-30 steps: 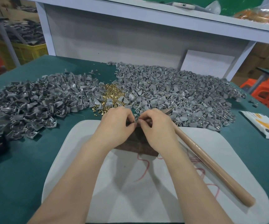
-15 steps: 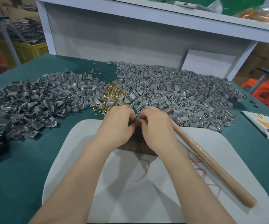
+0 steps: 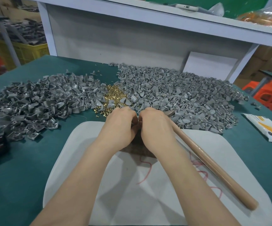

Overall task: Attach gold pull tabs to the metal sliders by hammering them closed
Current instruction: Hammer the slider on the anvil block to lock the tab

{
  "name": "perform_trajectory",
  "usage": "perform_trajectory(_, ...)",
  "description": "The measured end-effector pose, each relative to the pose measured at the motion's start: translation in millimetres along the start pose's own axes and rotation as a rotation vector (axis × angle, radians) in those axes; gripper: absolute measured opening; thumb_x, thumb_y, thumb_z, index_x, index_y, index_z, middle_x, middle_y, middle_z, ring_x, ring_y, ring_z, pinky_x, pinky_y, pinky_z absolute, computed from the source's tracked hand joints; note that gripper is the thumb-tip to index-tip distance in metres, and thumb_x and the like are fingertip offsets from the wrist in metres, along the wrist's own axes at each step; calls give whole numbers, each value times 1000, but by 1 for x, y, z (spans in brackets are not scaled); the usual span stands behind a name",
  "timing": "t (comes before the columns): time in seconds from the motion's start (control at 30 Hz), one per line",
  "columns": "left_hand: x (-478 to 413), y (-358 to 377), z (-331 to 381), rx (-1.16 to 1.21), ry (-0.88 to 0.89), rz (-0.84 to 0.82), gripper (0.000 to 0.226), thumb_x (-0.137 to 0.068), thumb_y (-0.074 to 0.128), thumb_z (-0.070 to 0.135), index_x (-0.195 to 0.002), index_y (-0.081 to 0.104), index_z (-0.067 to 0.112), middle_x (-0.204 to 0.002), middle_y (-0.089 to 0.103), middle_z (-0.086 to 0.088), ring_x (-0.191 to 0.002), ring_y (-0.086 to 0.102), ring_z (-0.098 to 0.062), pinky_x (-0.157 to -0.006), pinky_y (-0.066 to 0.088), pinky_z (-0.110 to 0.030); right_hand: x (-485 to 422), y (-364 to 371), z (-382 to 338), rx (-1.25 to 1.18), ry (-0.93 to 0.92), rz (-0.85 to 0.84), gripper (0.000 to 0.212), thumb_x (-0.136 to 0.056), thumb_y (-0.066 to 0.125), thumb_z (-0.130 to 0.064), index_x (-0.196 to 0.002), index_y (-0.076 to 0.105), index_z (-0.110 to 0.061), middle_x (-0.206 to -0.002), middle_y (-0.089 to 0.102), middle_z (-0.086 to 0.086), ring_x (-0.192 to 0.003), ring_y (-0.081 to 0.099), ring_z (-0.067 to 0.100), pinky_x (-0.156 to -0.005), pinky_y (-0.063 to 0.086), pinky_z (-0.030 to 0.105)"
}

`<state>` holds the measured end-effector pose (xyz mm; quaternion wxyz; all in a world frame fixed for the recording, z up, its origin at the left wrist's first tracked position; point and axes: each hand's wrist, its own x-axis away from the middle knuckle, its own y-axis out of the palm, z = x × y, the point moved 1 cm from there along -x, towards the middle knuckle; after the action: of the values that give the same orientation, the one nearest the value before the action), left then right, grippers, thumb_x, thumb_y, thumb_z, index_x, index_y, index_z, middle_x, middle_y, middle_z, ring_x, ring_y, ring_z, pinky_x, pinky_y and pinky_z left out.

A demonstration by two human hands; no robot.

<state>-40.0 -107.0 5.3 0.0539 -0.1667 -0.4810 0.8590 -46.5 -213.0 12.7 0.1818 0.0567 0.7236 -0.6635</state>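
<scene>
At twelve o'clock on the white pad (image 3: pixel 128 198), over the dark block (image 3: pixel 136 148), my left hand (image 3: pixel 120 126) and right hand (image 3: pixel 155 128) curl fingertip to fingertip; what they pinch is hidden, probably seating a tab; gold pull tabs (image 3: pixel 114 94) heaped at twelve, amid grey sliders (image 3: pixel 172 95); hammer (image 3: pixel 213 168) parked at four, handy.

Even bright light; warped edges

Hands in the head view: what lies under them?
A dark brown block shows beneath the left hand and right hand, resting on the white mat. The hammer handle runs beside the right hand. Anything pinched between them is covered.
</scene>
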Motion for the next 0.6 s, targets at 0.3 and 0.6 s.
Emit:
perform_trajectory(0.3, 0, 2, -4, 87, -26, 32, 11, -86, 65, 25, -76, 61, 21, -87, 57, 4, -93, 57, -21, -85, 47, -39, 8, -5, 51, -504, 259, 50, 18, -92, 56, -15, -103, 70, -12, -104, 70, 5, -99, 62, 22, -90, 44, 29)
perform_trajectory(0.6, 0, 3, -5, 122, -40, 29, 12, -86, 65, 24, -76, 60, 20, -88, 61, 4, -89, 57, -18, -85, 49, -39, 17, 6, 99, -242, 573, -297, 31, -92, 55, -34, -79, 65, -8, -64, 56, 5, -64, 53, 23, -48, 31, 24)
